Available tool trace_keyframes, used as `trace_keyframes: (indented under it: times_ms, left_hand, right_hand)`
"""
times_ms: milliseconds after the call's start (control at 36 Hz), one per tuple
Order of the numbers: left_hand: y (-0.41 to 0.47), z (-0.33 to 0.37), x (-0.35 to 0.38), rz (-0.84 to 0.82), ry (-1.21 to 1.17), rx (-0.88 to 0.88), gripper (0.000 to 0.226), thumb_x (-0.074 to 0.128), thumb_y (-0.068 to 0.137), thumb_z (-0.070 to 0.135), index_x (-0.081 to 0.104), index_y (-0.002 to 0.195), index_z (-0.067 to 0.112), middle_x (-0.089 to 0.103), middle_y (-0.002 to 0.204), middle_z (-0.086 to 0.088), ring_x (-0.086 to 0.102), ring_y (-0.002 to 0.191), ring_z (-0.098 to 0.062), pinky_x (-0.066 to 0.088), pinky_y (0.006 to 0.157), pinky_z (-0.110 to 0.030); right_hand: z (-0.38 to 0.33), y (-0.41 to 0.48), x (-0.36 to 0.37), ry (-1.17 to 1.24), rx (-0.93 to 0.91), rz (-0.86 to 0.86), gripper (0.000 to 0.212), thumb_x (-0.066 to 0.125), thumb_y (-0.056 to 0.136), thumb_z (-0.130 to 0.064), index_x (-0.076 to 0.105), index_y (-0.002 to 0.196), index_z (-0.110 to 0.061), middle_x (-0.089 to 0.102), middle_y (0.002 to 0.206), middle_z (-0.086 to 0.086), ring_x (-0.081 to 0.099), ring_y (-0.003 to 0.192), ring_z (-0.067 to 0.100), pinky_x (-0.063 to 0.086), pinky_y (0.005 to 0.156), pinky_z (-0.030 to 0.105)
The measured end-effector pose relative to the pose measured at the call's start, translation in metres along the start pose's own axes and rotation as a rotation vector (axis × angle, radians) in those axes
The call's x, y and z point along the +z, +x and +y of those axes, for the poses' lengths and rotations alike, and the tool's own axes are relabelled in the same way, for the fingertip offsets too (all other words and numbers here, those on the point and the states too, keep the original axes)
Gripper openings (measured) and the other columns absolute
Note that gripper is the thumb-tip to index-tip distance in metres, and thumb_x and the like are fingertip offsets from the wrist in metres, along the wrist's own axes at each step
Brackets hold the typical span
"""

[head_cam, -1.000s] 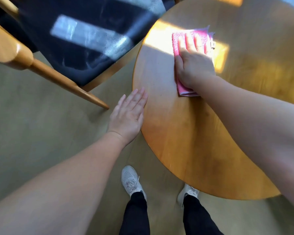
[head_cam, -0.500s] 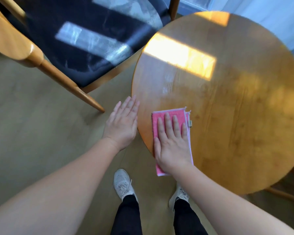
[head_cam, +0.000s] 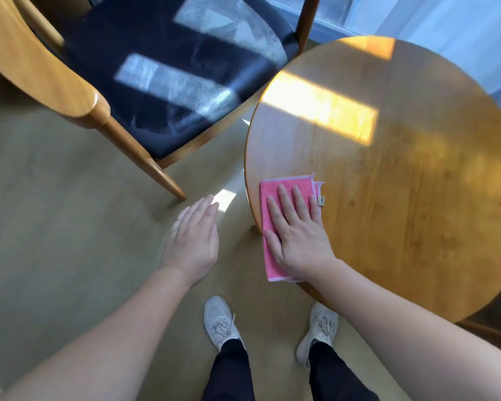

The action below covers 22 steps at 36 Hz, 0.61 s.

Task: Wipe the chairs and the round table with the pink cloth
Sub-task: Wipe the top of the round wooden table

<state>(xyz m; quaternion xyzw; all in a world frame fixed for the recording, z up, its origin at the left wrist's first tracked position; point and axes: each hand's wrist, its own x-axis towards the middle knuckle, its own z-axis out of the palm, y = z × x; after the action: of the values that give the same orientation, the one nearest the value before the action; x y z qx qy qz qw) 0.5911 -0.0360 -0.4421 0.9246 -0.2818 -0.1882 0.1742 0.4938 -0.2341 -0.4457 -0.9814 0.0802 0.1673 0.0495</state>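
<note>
The folded pink cloth lies on the near left edge of the round wooden table, its lower end hanging past the rim. My right hand lies flat on the cloth with straight fingers, pressing it to the tabletop. My left hand hovers flat over the floor, left of the table and apart from it, holding nothing. A wooden chair with a dark blue seat stands at the upper left, next to the table.
A bright sun patch crosses the tabletop. Pale wooden floor spreads to the left. My two feet in white shoes stand below the table's near edge. A window wall runs behind the table.
My right hand drew the cloth from the far sunlit part of the table back to its near left edge. My left hand came off the table rim and moved left.
</note>
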Motion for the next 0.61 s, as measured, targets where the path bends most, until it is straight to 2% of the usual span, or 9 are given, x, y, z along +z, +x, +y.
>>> trace_keyframes:
  times_ms: [83,222,389,583,611]
  left_hand:
    - [-0.002,-0.009,-0.004,-0.006,0.019,-0.007,0.052,0.028,0.092,0.023,0.043,0.140,0.010,0.037,0.149,-0.002,0.031,0.139,-0.017,0.011,0.116,-0.029]
    - [0.003,-0.020,-0.007,-0.013,0.029,-0.039,0.058,0.022,0.089,0.029,0.046,0.138,0.010,0.041,0.148,-0.003,0.035,0.136,-0.017,0.017,0.115,-0.031]
    - [0.011,-0.011,-0.011,0.002,0.012,-0.092,0.053,0.029,0.091,0.025,0.041,0.142,0.012,0.035,0.151,0.000,0.029,0.138,-0.013,0.010,0.115,-0.026]
    - [0.028,0.009,-0.008,0.079,-0.050,-0.140,0.049,0.035,0.093,0.022,0.044,0.140,0.011,0.040,0.148,-0.001,0.029,0.136,-0.012,0.018,0.113,-0.029]
    - [0.032,0.014,-0.007,0.084,-0.051,-0.131,0.049,0.035,0.093,0.023,0.044,0.140,0.011,0.040,0.148,-0.002,0.029,0.136,-0.013,0.019,0.113,-0.030]
  right_hand:
    - [-0.009,0.028,-0.013,0.027,0.029,-0.023,0.064,0.005,0.098,-0.053,-0.016,0.150,-0.022,-0.022,0.157,0.005,-0.026,0.144,0.029,-0.017,0.116,0.048]
    - [-0.009,0.080,-0.032,0.050,0.034,0.020,0.067,0.005,0.098,-0.055,-0.009,0.154,-0.022,-0.013,0.162,0.006,-0.019,0.147,0.029,-0.012,0.118,0.049]
    - [0.013,0.152,-0.059,0.037,-0.026,0.085,0.064,0.009,0.100,-0.053,-0.001,0.156,-0.022,-0.006,0.163,0.006,-0.010,0.149,0.029,-0.007,0.120,0.048]
    - [0.047,0.202,-0.084,0.138,-0.047,0.119,0.058,0.017,0.100,-0.053,0.021,0.153,-0.027,0.013,0.162,0.002,0.020,0.146,0.030,0.026,0.113,0.048]
    - [0.050,0.204,-0.085,0.145,-0.055,0.120,0.058,0.018,0.100,-0.053,0.022,0.152,-0.027,0.014,0.162,0.002,0.021,0.146,0.031,0.027,0.112,0.048]
